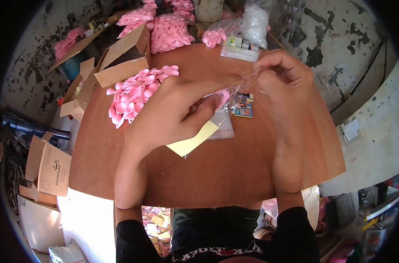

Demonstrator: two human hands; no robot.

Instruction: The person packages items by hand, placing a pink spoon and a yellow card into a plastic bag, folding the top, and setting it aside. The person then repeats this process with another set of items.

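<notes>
My left hand [164, 111] is closed on a clear plastic bag [235, 93], over the middle of the table. Inside or against the bag are a pink spoon [223, 94] and a pale yellow card [193, 140], partly covered by my fingers. My right hand [288, 79] pinches the thin clear film at the bag's far end, between thumb and forefinger. Beneath the hands lie flat clear bags [222, 133] and small blue printed cards [242, 106]. A heap of pink spoons [136, 95] sits beyond my left hand.
Cardboard boxes [125, 57] stand at the table's left edge. At the back are bags of pink spoons [171, 34], a bag of clear plastic [255, 26] and a packet with small boxes [239, 49]. Another carton [52, 168] stands low on the left.
</notes>
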